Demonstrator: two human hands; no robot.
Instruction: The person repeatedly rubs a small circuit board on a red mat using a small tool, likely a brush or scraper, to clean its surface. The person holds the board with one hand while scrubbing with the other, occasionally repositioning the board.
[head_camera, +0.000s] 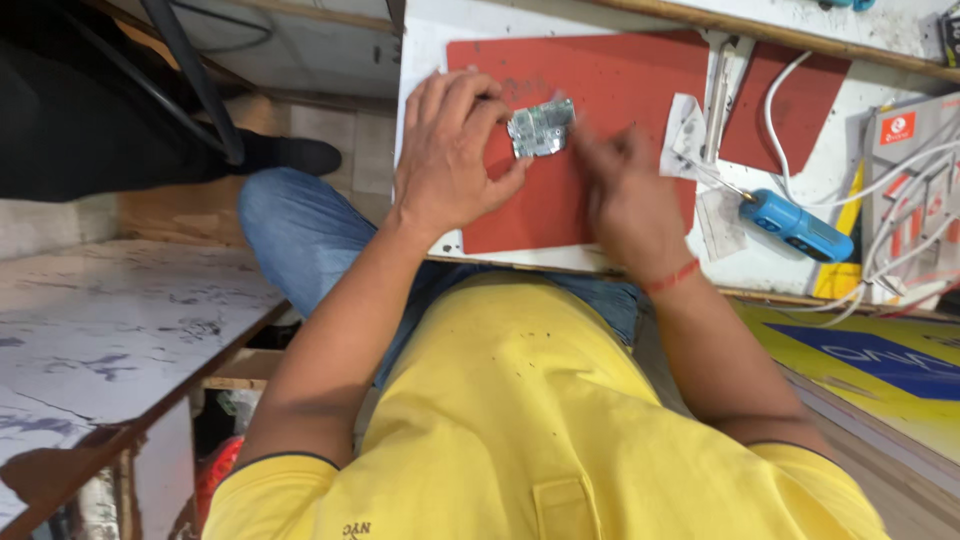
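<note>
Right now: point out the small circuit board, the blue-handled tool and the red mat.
small circuit board (541, 128), head view, middle of its silvery face.
blue-handled tool (797, 226), head view, middle of the blue handle.
red mat (620, 75), head view, bare stretch above the right hand (630, 205).

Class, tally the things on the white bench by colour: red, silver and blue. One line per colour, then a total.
Red: 2, the big mat and the small mat
Silver: 1, the circuit board
Blue: 1, the screwdriver
Total: 4
</note>
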